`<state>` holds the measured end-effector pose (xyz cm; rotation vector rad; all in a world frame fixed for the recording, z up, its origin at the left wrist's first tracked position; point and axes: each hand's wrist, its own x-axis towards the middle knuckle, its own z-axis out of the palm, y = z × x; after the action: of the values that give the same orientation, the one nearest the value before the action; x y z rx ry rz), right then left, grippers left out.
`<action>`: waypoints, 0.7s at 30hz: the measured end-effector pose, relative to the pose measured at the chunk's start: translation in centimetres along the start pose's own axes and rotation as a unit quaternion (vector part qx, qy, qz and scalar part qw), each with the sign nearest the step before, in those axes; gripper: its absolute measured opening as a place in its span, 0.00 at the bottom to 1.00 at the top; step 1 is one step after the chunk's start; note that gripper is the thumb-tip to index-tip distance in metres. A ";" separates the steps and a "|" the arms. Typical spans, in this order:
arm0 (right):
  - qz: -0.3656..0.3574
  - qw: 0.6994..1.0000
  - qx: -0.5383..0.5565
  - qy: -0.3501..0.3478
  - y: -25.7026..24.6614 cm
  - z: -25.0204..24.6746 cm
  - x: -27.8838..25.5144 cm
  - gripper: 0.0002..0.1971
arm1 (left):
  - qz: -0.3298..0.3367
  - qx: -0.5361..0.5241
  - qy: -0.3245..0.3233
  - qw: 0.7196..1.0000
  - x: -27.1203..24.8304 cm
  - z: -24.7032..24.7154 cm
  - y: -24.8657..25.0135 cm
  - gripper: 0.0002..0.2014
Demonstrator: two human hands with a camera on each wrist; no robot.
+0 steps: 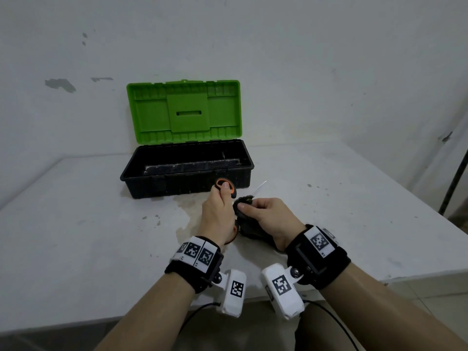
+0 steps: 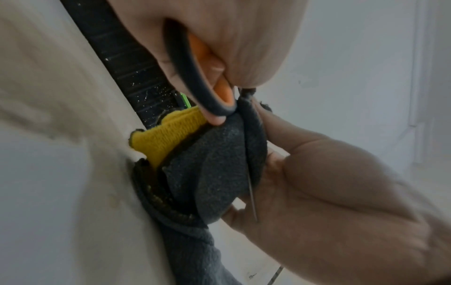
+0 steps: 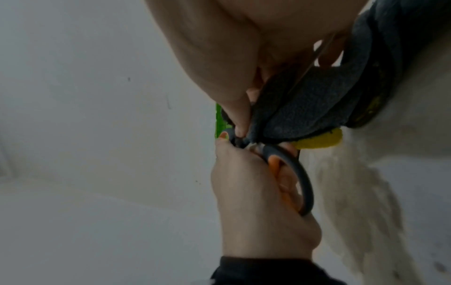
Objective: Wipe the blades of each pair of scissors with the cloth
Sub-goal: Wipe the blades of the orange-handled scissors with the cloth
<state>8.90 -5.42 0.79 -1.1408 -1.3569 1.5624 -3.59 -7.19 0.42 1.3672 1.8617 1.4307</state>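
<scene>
- The left hand grips a pair of scissors with black handle loops lined in orange; its thumb passes through the upper loop and its other fingers curl through the lower one, as the left wrist view shows.
- The scissors are held just above the white tabletop, in front of the toolbox, with a thin silver blade pointing away and to the right.
- The right hand pinches a dark grey fleecy cloth, thumb on top and fingers curled beneath, so that the cloth folds round a blade close to the pivot.
- In the left wrist view one narrow blade edge shows in the fold of the cloth, running down past the right hand's fingers.
- The rest of the cloth hangs from the right hand to the tabletop, where it lies bunched (a yellow knitted patch shows at its edge, against the table).
- A black plastic toolbox stands open behind the hands, its bright green lid tipped up towards the white wall.
- A pale stain marks the tabletop under and to the left of the hands.
- Both wrists wear black straps with white marker tags.
</scene>
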 end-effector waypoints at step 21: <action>0.001 0.999 -0.003 0.032 -1.8 -2.6 0.1 0.11 | -0.025 -0.027 -0.008 0.999 0.8 -0.2 -0.3 0.22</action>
<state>11.34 -4.29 2.49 -1.1873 -1.3200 1.5114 -4.21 -6.53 0.38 1.2928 1.8211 1.4317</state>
